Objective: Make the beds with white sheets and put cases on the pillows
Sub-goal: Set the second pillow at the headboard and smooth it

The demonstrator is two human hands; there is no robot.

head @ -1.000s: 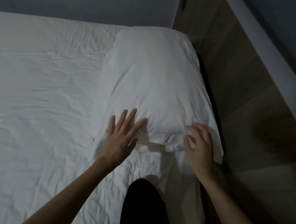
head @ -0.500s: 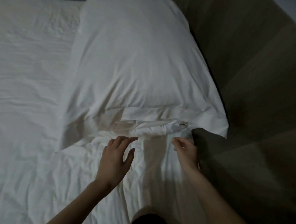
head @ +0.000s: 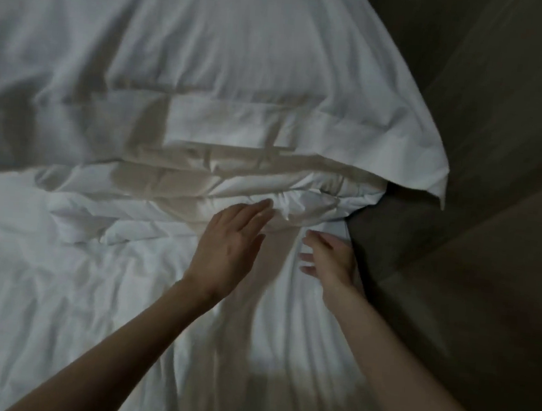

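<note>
I'm seeing two slender forearms showing bare to the frame's edge, with the left hand (head: 228, 244) and right hand (head: 332, 262) uncovered.

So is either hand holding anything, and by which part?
Nothing is held. The left hand, fingers straight, touches the pillowcase at its bunched end; the right hand is open over the sheet.

The pillow (head: 245, 52) fills the far side of the sheet (head: 36, 297), its bunched open end just ahead of the left hand (head: 228, 247) and right hand (head: 331, 258). On the right a wooden panel (head: 501, 162) hems in the sheet's edge — only a dark gap (head: 395, 215) under the overhanging case corner (head: 433, 175) is open. Leftward the sheet lies wide and low.
</note>
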